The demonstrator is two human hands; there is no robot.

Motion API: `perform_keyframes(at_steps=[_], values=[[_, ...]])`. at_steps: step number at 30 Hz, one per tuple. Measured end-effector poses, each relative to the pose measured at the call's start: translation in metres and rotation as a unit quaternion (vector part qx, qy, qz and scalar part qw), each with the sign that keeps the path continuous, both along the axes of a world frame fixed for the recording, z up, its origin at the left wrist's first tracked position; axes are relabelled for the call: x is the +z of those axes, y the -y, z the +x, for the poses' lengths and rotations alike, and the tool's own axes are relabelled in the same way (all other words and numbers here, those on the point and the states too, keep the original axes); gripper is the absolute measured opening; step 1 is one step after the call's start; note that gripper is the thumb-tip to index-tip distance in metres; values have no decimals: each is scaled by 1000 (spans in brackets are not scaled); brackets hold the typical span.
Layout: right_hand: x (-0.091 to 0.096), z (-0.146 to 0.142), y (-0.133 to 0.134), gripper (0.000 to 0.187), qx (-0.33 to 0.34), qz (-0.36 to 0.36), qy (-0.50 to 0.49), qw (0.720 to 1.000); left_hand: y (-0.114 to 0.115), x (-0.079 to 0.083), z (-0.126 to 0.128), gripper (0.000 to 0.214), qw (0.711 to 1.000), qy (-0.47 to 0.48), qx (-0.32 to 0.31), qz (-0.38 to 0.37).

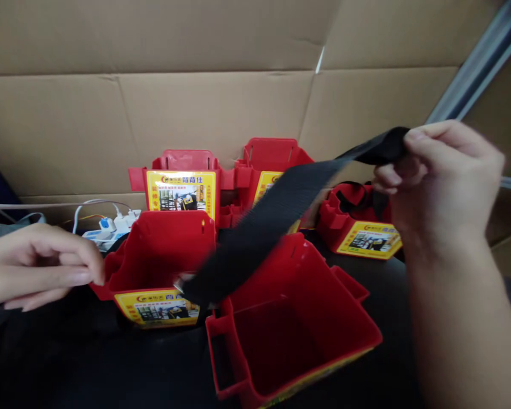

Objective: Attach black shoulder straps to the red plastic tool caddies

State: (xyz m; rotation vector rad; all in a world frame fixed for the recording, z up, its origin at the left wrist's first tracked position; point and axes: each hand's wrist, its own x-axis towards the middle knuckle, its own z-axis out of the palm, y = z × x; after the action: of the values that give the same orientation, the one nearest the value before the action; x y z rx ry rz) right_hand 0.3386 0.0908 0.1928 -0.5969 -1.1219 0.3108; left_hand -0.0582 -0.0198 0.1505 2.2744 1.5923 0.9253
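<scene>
My right hand (438,176) is raised at the right and pinches one end of a wide black webbing strap (276,213). The strap slopes down to the left, and its lower end hangs blurred over the red plastic boxes. My left hand (38,264) is at the left edge, fingers pressed together in a pinch beside a red box with a yellow label (162,261); I cannot make out anything in it. Nearest me, a red open box (293,335) stands empty.
Two more red labelled boxes (183,182) (268,165) stand at the back, and another (360,224) lies tilted at the right with a black strap in it. A white power strip with cables (111,227) sits at the left. A cardboard wall (221,85) stands behind. The surface (68,363) is black.
</scene>
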Motion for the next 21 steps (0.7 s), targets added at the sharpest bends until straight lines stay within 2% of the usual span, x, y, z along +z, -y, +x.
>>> perform_keyframes(at_steps=[3, 5, 8, 10, 12, 15, 18, 20, 21], values=[[0, 6, 3, 23, 12, -41, 42, 998, -6, 2, 39, 29, 994, -18, -47, -92], [-3, 3, 9, 16, 17, -34, 96, 995, -14, 4, 79, 24, 995, -1, -95, -26], [-9, -10, 19, 9, 39, -1, 197, 980, -31, 11, 139, 36, 990, 36, -123, 60], [-12, -20, 24, 10, 77, -4, 232, 970, -44, 15, 172, 38, 980, 60, -172, 84], [-14, -28, 27, 13, 132, -29, 197, 971, -56, 16, 194, 31, 975, 35, -213, 57], [-14, -30, 24, 13, 187, -91, 66, 976, -68, 15, 204, 11, 971, 17, -239, -14], [-9, -20, 14, 15, 202, -155, -28, 967, -70, 16, 190, 18, 968, 63, -235, -55], [-5, -7, 4, 17, 148, -135, -75, 977, -68, 21, 172, 20, 968, 97, -214, -85], [-4, 0, -2, 17, 92, -96, -93, 987, -68, 24, 162, 20, 967, 103, -205, -111]])
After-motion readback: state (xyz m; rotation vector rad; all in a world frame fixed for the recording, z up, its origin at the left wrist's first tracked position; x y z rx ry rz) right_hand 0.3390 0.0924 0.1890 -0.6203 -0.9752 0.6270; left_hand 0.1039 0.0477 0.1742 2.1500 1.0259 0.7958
